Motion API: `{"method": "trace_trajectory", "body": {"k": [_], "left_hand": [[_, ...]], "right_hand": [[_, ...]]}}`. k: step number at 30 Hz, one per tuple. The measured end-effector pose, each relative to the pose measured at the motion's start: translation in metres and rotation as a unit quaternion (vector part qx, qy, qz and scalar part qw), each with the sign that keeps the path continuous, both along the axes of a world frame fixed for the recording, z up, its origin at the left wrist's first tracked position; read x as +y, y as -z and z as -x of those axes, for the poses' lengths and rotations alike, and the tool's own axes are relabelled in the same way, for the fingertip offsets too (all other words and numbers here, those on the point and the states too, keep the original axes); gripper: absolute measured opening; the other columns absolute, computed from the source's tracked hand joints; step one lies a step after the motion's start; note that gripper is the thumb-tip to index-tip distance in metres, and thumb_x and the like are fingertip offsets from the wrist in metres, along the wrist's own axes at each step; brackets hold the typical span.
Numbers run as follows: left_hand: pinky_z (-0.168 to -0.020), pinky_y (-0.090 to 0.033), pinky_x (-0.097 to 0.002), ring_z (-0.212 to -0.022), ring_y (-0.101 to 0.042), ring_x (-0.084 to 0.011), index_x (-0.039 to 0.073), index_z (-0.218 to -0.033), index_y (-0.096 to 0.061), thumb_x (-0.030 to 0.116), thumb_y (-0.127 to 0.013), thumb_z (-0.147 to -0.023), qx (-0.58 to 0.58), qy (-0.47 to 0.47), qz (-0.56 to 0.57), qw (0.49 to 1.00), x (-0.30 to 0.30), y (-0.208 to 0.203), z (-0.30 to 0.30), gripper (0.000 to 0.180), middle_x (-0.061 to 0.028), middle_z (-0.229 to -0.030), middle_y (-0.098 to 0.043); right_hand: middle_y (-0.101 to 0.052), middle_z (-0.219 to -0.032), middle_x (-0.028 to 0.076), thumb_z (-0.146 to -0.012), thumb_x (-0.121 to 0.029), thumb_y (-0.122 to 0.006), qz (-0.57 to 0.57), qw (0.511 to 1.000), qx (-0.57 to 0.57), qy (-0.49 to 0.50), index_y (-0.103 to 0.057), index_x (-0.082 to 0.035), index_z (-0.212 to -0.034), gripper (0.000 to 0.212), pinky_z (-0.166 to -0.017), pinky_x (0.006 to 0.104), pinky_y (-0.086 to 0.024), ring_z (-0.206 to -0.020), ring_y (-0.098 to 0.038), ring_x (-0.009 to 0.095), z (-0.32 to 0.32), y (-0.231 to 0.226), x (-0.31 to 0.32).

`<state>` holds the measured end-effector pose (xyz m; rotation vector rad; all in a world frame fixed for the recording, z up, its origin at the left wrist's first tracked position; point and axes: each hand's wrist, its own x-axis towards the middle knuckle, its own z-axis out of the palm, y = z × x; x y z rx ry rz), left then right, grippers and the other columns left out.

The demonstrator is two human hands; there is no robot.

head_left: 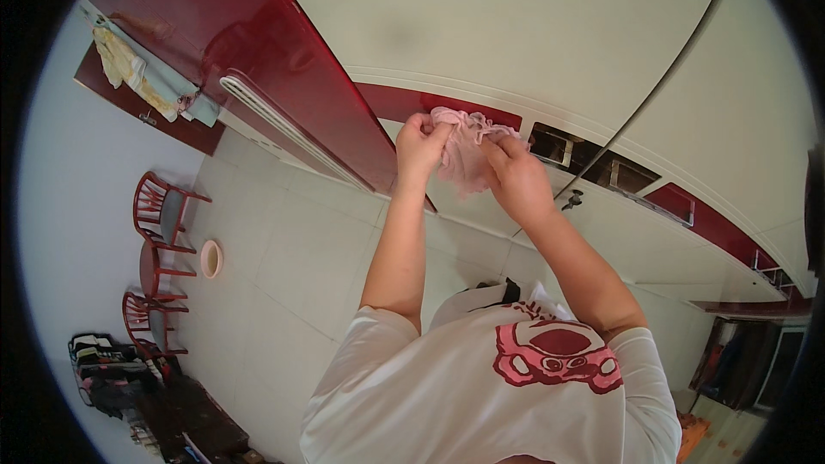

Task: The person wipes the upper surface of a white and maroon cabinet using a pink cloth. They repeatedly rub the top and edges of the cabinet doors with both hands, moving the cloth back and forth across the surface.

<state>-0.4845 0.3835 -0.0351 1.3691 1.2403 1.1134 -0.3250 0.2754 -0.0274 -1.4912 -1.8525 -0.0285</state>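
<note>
A thin pale-pink ruffled cloth [467,159] hangs bunched between my hands, in front of the cream wardrobe. Its exact kind of garment cannot be made out. My left hand [419,150] pinches its left edge between thumb and fingers. Closed on the right side of the same cloth is my right hand [522,182], with its fingertips partly hidden in the folds. Both arms reach forward, and the cloth's lower part droops between them.
Cream wardrobe doors [516,17] with a red strip and dark open slots [554,146] stand ahead. A glossy red door panel [249,43] juts out at left. Chairs [163,210], a round pinkish bin [211,259] and piled clothes [116,378] stand along the left wall.
</note>
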Motion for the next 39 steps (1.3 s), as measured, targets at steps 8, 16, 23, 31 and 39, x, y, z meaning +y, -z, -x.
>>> {"method": "trace_trajectory", "body": {"k": [8, 16, 23, 31, 39], "left_hand": [[-0.056, -0.044, -0.0262, -0.066, -0.053, -0.0091, 0.0, -0.09, -0.059, 0.009, -0.064, -0.086, -0.166, -0.083, 0.029, 0.982, 0.005, 0.046, -0.002, 0.011, -0.0026, -0.076, -0.057], [-0.074, -0.049, -0.0254, -0.087, -0.056, -0.0126, 0.001, -0.109, -0.054, -0.003, -0.062, -0.086, 0.022, -0.106, -0.335, 0.936, -0.071, 0.044, -0.004, 0.025, -0.0053, -0.108, -0.058], [-0.083, -0.052, -0.0314, -0.098, -0.064, -0.0215, 0.0, -0.118, -0.059, -0.002, -0.062, -0.088, 0.089, -0.108, -0.388, 0.911, -0.045, 0.019, -0.009, 0.03, -0.0128, -0.117, -0.063], [-0.088, -0.05, -0.0424, -0.1, -0.061, -0.0345, -0.002, -0.102, -0.067, 0.003, -0.063, -0.081, 0.27, -0.032, -0.383, 0.883, -0.038, -0.005, -0.011, 0.023, -0.0134, -0.109, -0.065], [-0.082, -0.048, -0.0434, -0.093, -0.061, -0.0323, 0.001, -0.091, -0.063, 0.003, -0.067, -0.078, 0.291, -0.046, -0.464, 0.835, -0.04, -0.009, -0.016, 0.013, -0.0115, -0.102, -0.066]], "right_hand": [[-0.065, -0.104, 0.01, -0.078, -0.006, -0.066, -0.025, 1.0, 0.005, -0.003, -0.065, -0.008, -0.113, 0.035, -0.067, 0.0414, -0.057, -0.081, -0.067, 0.033, 0.0, 0.004, -0.001], [-0.064, -0.102, 0.009, -0.077, -0.007, -0.068, 0.021, 0.998, -0.027, -0.047, -0.067, -0.009, -0.098, 0.021, -0.069, 0.0415, -0.056, -0.084, -0.066, 0.032, -0.021, 0.009, -0.027], [-0.061, -0.092, 0.009, -0.075, -0.004, -0.067, -0.011, 0.995, 0.035, -0.097, -0.069, -0.009, -0.099, 0.025, -0.066, 0.0405, -0.055, -0.078, -0.064, 0.03, -0.004, -0.005, -0.047], [-0.06, -0.085, 0.01, -0.074, -0.002, -0.067, 0.029, 0.996, 0.053, -0.065, -0.068, -0.007, -0.098, 0.024, -0.061, 0.0402, -0.052, -0.07, -0.062, 0.03, -0.014, -0.002, -0.056], [-0.063, -0.089, 0.013, -0.079, -0.004, -0.065, 0.075, 0.981, 0.178, 0.018, -0.068, -0.005, -0.098, 0.019, -0.063, 0.0416, -0.053, -0.076, -0.064, 0.034, -0.026, 0.002, -0.064]]}}
